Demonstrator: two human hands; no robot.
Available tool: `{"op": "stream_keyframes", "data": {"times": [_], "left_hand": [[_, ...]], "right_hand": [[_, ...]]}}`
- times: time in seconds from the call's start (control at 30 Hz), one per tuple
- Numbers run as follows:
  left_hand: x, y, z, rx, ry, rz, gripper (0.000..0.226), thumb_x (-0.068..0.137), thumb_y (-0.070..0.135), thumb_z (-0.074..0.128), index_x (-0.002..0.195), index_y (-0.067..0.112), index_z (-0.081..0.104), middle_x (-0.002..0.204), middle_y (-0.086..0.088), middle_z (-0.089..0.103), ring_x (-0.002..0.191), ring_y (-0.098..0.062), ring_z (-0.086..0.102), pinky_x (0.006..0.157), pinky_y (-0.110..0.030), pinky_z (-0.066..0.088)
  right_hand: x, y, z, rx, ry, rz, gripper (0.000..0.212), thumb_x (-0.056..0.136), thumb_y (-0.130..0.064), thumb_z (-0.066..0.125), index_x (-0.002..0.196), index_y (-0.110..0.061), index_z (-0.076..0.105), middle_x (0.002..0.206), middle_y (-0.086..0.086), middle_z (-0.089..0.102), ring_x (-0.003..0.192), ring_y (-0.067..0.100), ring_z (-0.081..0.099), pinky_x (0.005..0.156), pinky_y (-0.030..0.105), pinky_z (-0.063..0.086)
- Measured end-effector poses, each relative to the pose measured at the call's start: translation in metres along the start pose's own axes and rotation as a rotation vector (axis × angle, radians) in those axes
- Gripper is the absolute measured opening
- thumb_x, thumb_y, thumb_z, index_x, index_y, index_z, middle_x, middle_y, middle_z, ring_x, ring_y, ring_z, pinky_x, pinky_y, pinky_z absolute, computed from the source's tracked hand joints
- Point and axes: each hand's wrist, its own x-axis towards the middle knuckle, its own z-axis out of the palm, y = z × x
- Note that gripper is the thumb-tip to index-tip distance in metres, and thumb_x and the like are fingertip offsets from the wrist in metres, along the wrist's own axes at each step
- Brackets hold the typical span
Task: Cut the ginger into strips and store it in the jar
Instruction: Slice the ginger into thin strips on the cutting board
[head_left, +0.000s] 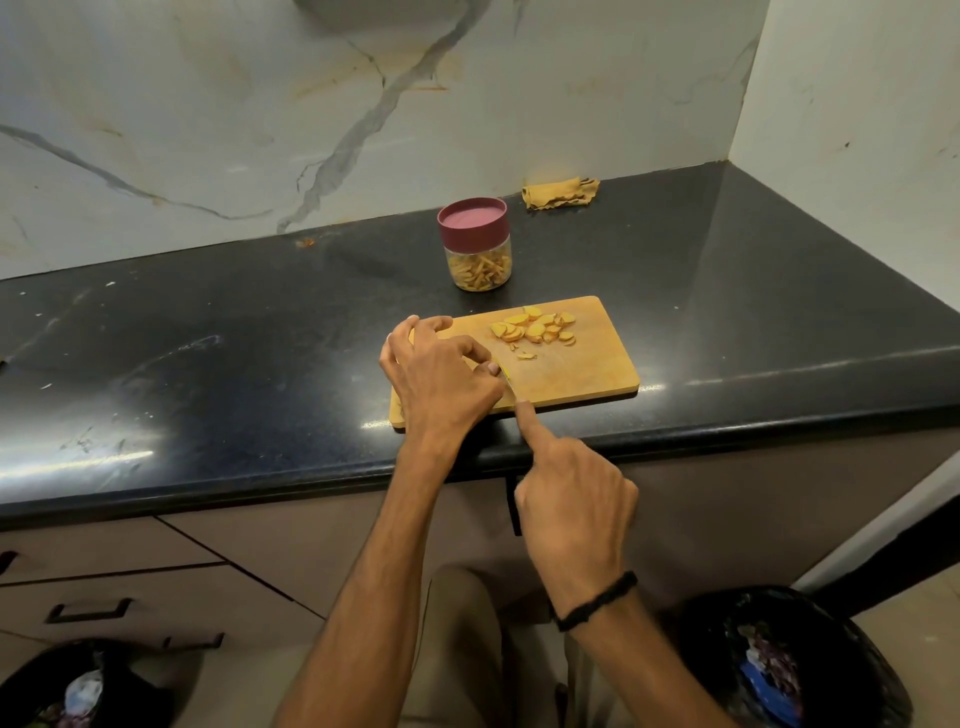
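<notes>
A wooden cutting board (582, 371) lies at the front edge of the black counter. Several ginger slices (535, 327) are piled at its far side, with a few small bits nearer. My left hand (441, 379) rests on the board's left part, fingers curled over a small piece of ginger that is mostly hidden. My right hand (571, 499) grips a knife (511, 387), index finger stretched along its spine; only a short bit of blade shows beside my left fingers. Behind the board stands a clear jar (478, 260) with a maroon lid on, holding ginger strips.
A crumpled yellow cloth (561, 193) lies at the back by the marble wall. The black counter (208, 364) stretches left and right. Below are drawers with dark handles (88, 610) and two bins lined with black bags (795, 660).
</notes>
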Motion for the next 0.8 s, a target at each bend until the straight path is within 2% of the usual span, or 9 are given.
{"op": "stream_keyframes", "data": {"times": [0.13, 0.33, 0.53, 0.8], "left_hand": [[-0.002, -0.001, -0.001, -0.018, -0.016, -0.015, 0.014, 0.080, 0.038, 0.079, 0.092, 0.031, 0.078, 0.141, 0.003, 0.052, 0.143, -0.024, 0.024, 0.116, -0.046, 0.017], [-0.004, -0.001, -0.001, -0.060, -0.018, -0.042, 0.011, 0.080, 0.036, 0.079, 0.090, 0.032, 0.078, 0.139, 0.005, 0.053, 0.141, -0.023, 0.026, 0.116, -0.046, 0.021], [-0.004, 0.003, -0.002, -0.110, -0.002, -0.079, 0.009, 0.080, 0.030, 0.081, 0.088, 0.029, 0.079, 0.134, 0.005, 0.057, 0.136, -0.022, 0.032, 0.113, -0.045, 0.026], [0.000, 0.005, -0.003, -0.114, -0.037, -0.092, 0.010, 0.080, 0.029, 0.081, 0.090, 0.027, 0.080, 0.134, 0.005, 0.058, 0.137, -0.022, 0.031, 0.114, -0.045, 0.025]], "right_hand": [[0.002, 0.006, -0.009, 0.098, -0.004, 0.035, 0.061, 0.102, -0.023, 0.043, 0.151, -0.045, 0.014, 0.082, -0.005, 0.051, 0.071, 0.009, 0.045, 0.060, 0.022, 0.030], [0.019, -0.004, -0.006, 0.148, -0.008, 0.018, 0.056, 0.102, -0.026, 0.043, 0.151, -0.042, 0.020, 0.082, -0.003, 0.050, 0.071, 0.010, 0.044, 0.061, 0.024, 0.031], [0.026, -0.010, -0.001, 0.170, -0.032, -0.015, 0.056, 0.101, -0.028, 0.046, 0.151, -0.038, 0.023, 0.086, -0.004, 0.047, 0.076, 0.008, 0.042, 0.066, 0.024, 0.032], [0.033, -0.014, -0.001, 0.154, -0.028, -0.039, 0.054, 0.102, -0.026, 0.045, 0.150, -0.038, 0.025, 0.086, -0.006, 0.044, 0.077, 0.008, 0.039, 0.066, 0.024, 0.029]]}}
